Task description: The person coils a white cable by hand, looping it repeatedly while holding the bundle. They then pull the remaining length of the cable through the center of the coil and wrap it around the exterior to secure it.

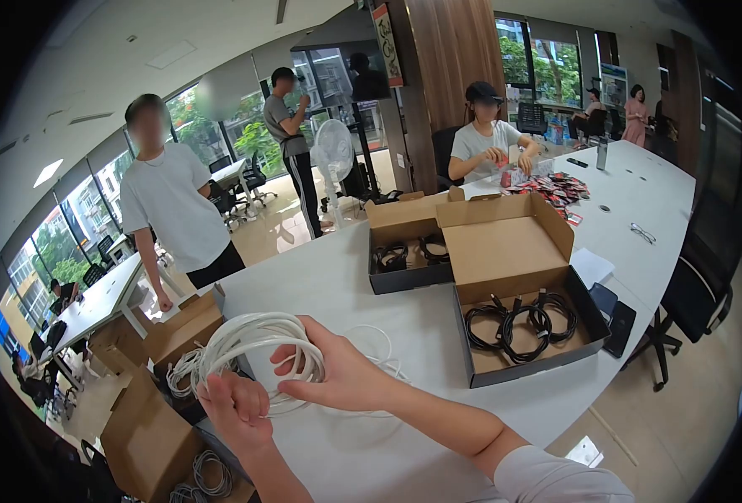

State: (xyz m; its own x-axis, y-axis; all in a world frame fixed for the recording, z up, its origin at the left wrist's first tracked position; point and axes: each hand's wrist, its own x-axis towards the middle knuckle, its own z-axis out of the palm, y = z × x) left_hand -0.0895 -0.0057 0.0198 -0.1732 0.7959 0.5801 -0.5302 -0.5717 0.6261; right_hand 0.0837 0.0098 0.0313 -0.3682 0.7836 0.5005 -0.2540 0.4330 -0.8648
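Note:
A thick coil of white cable (253, 329) is held up above the table, at the lower left of the head view. My right hand (330, 362) grips the right side of the loops, thumb below and fingers reaching inside the ring. At the lower left of the coil, my left hand (238, 409) has its fingers curled in against the strands. Behind my right forearm, more white cable (377, 339) lies loose on the white table (304, 281). Close to the left of the coil, an open box holds light-coloured cable (185, 373).
An open box (517, 369) of coiled black cables (526, 327) stands at right, another (411, 272) behind it. Grey coils (212, 474) lie in a lower-left box. Phones (620, 329) rest near the right edge. One person stands at left; another sits behind a pile of small packets (551, 191).

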